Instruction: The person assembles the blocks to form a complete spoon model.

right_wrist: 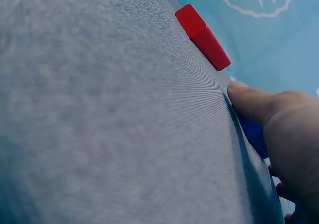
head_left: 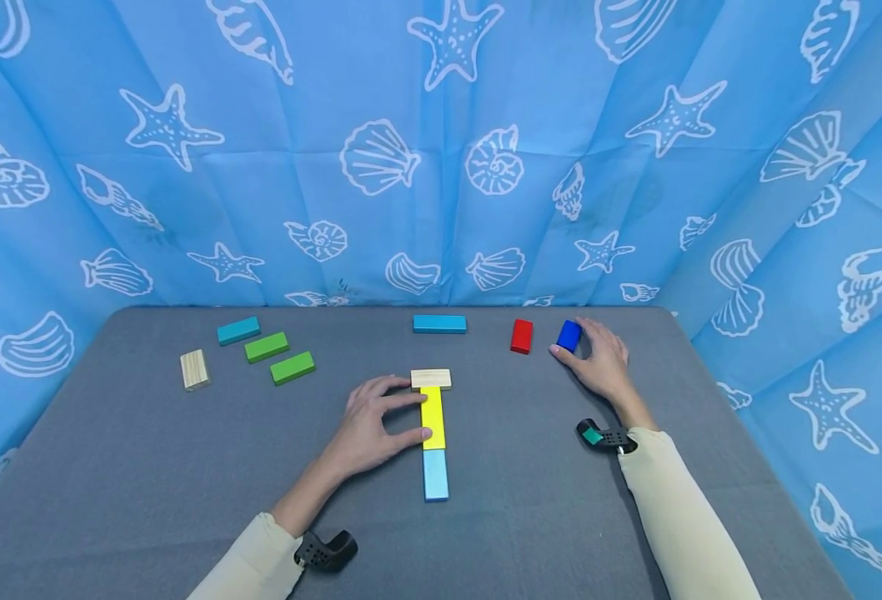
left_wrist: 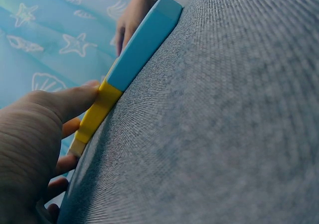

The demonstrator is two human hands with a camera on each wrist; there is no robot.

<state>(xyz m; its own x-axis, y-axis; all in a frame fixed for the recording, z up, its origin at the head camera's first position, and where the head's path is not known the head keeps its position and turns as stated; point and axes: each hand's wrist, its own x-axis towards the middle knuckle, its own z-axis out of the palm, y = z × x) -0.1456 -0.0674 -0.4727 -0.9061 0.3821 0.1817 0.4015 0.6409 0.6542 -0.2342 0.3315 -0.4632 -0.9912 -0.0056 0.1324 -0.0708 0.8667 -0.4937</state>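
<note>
In the head view, a wooden block (head_left: 430, 379), a yellow block (head_left: 432, 417) and a light blue block (head_left: 435, 475) lie end to end as a T shape. My left hand (head_left: 372, 425) is at its left side, thumb and index fingertip touching the yellow block and another finger reaching the wooden block's left end. In the left wrist view, the thumb (left_wrist: 79, 98) rests against the yellow block (left_wrist: 97, 112). My right hand (head_left: 598, 357) holds a dark blue block (head_left: 569, 335) between thumb and fingers at the back right. The thumb and hand partly hide that block (right_wrist: 253, 137) in the right wrist view.
A red block (head_left: 521, 336) lies left of the right hand. Behind the T lies a blue block (head_left: 439, 324). At the back left are a teal block (head_left: 238, 331), two green blocks (head_left: 267, 347) and a wooden block (head_left: 195, 369). A blue shell-patterned curtain (head_left: 441, 225) borders the grey table (head_left: 516, 517).
</note>
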